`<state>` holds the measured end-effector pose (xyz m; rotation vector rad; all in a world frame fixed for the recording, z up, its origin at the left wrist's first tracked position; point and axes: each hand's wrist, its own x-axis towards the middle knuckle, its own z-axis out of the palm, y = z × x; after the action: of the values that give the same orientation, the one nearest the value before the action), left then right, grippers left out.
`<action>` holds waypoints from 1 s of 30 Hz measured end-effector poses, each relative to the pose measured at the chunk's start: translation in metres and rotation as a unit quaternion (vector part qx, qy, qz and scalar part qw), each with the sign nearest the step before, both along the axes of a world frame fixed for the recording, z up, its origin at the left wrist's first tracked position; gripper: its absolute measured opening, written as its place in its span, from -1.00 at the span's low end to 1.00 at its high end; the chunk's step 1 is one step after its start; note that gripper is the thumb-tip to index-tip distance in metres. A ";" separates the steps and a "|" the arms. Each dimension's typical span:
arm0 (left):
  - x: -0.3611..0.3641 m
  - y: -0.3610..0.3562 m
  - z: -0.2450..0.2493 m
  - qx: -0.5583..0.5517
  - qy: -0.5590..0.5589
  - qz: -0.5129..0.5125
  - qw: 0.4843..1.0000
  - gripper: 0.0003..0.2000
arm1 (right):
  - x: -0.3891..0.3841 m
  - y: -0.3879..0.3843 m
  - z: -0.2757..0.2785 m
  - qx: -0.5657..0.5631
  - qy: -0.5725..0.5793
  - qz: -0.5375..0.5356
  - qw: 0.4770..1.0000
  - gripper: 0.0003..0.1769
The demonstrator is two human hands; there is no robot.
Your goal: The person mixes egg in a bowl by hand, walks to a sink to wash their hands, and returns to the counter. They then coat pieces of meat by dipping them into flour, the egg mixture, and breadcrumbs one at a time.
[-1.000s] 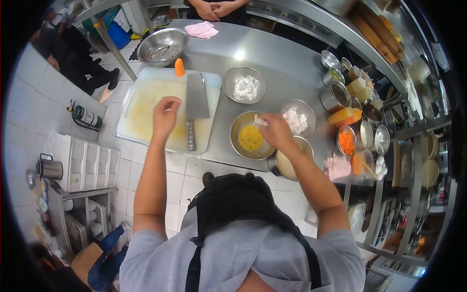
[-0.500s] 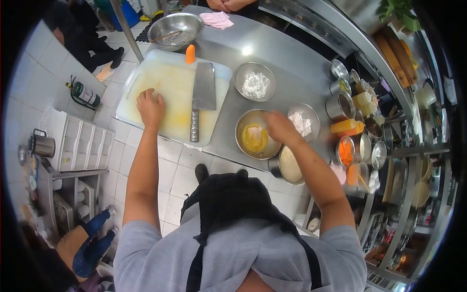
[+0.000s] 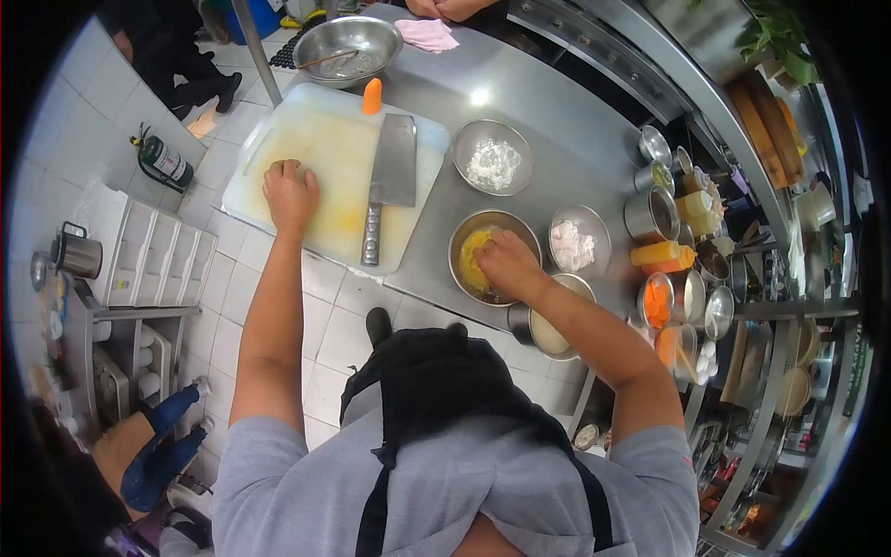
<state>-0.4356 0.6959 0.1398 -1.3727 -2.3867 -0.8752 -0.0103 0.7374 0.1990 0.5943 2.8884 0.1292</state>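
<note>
Two bare hands are at a steel counter (image 3: 548,102). The right hand (image 3: 504,265) reaches into a metal bowl (image 3: 527,232) and is at the yellow liquid (image 3: 475,255) inside; its fingers look bunched, but their tips are hidden, so whether they hold anything cannot be told. The left hand (image 3: 291,197) rests palm down on the cutting board (image 3: 320,130), fingers slightly bent and close together, holding nothing visible. On the same board lie a cleaver (image 3: 394,162), its handle toward the person, and, at the far edge, an orange piece (image 3: 372,96). Beyond the yellow liquid stands a bowl of white powder (image 3: 494,165); to its right, one of pale pieces (image 3: 573,245). A container of beige stuff (image 3: 548,332) sits just beside, partly under the right forearm.
</note>
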 end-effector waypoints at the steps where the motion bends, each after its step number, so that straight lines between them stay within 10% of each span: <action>1: 0.000 0.000 -0.001 0.006 0.001 -0.001 1.000 -0.73 | -0.002 0.001 -0.005 0.011 0.010 0.005 1.000 -0.78; 6: -0.002 -0.001 -0.001 0.011 0.005 0.003 1.000 -0.75 | 0.003 0.020 0.027 -0.101 0.058 -0.091 0.989 -0.80; 8: -0.001 0.000 -0.001 0.014 0.010 0.003 1.000 -0.75 | 0.013 0.038 0.043 -0.374 0.114 -0.253 0.885 -0.75; 13: -0.001 0.001 0.001 0.013 0.015 -0.002 1.000 -0.75 | 0.031 0.050 0.096 -0.581 0.183 -0.315 0.728 -0.80; 20: 0.000 0.002 0.002 0.003 0.020 0.007 1.000 -0.77 | 0.037 0.037 0.158 -0.572 0.273 -0.298 0.713 -0.78; 30: 0.000 0.001 0.003 0.004 0.020 -0.002 1.000 -0.76 | 0.040 0.004 0.219 -0.296 0.335 -0.288 0.847 -0.72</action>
<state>-0.4358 0.6969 0.1425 -1.3782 -2.3489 -0.8488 0.0297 0.7417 0.4179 1.5491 2.8789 -1.2244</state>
